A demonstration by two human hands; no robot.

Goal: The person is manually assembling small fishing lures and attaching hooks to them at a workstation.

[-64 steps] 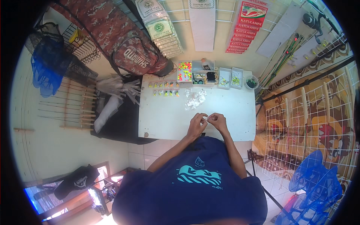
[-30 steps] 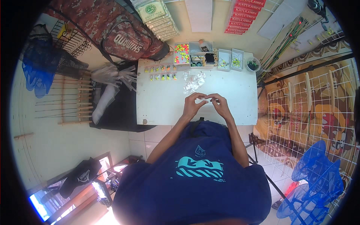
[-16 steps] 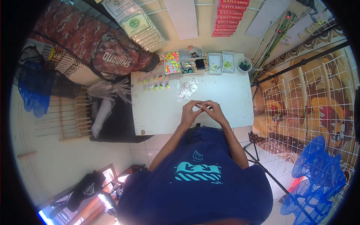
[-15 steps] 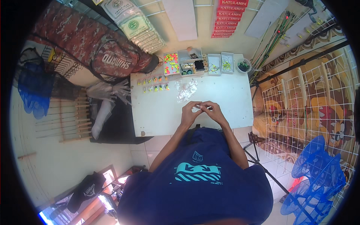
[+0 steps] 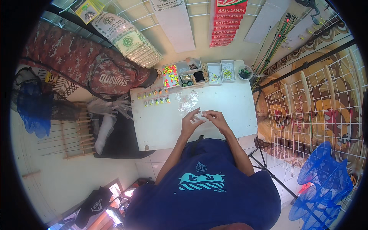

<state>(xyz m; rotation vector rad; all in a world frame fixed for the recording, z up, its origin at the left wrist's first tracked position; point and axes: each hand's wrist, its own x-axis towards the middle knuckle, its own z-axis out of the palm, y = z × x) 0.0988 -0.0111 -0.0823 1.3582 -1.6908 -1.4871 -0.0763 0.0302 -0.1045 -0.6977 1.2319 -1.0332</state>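
Observation:
Above the front part of the white table (image 5: pixel 161 130), a small clear plastic bag (image 5: pixel 200 116) is stretched between my two hands. My left hand (image 5: pixel 189 123) curves around its left side, thumb and fingers spaced apart at the bag's edges. At its right upper edge, my right hand (image 5: pixel 217 120) pinches the bag between thumb and fingertips. Whether anything is inside the bag is too small to tell. Just beyond my hands lies a loose pile of similar clear bags (image 5: pixel 188 101). Two rows of small filled packets (image 5: pixel 156 101) with bright yellow-green and orange pieces are laid out to the left.
Along the back edge stand a tray of pink and yellow beads (image 5: pixel 170 75), a divided box (image 5: pixel 188 69), two white trays (image 5: pixel 215 74) with small yellow-green pieces, and a round tub (image 5: pixel 245 72). A camouflage rod bag (image 5: pixel 111 74) leans at left; blue nets (image 5: pixel 322 168) hang at right.
My hands have moved apart a little, and the clear bag now shows spread between them. The head view has shifted, so the table sits slightly lower.

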